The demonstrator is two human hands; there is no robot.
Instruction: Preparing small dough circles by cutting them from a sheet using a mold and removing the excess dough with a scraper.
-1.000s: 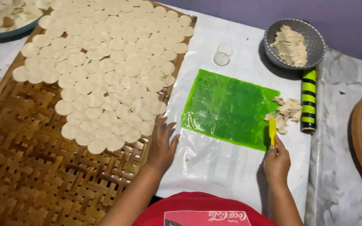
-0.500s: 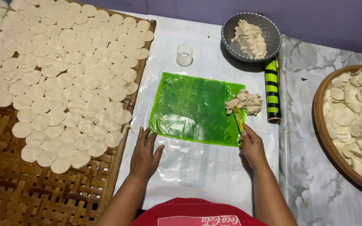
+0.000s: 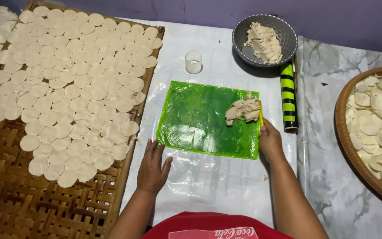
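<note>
Hands sat low in the frame, on clear plastic sheeting over the table. Left hand lay flat, fingers spread, holding nothing, just left of the lower left corner of the green mat. Right hand was closed around a thin yellow scraper at the mat's right edge, blade against the dough lump.

Judgement on the scraping: best done with the blade kept low against the mat and the free hand pinning the sheeting, so that the mat would not creep.

Mat: glossy, translucent, rectangular, slightly wrinkled. Dough: pale beige, ragged, soft-looking, resting on the mat's upper right part.

Right of the mat, a roller with green and black bands lay lengthwise, close beside the scraper. Right edge of frame: round wooden tray of pale cut discs, on marbled surface.

Left half: woven bamboo tray, lower part bare, upper part covered with thin round dough discs in overlapping rows.

Upper centre: small clear cup, upright. Upper right: grey metal bowl holding more dough.
</note>
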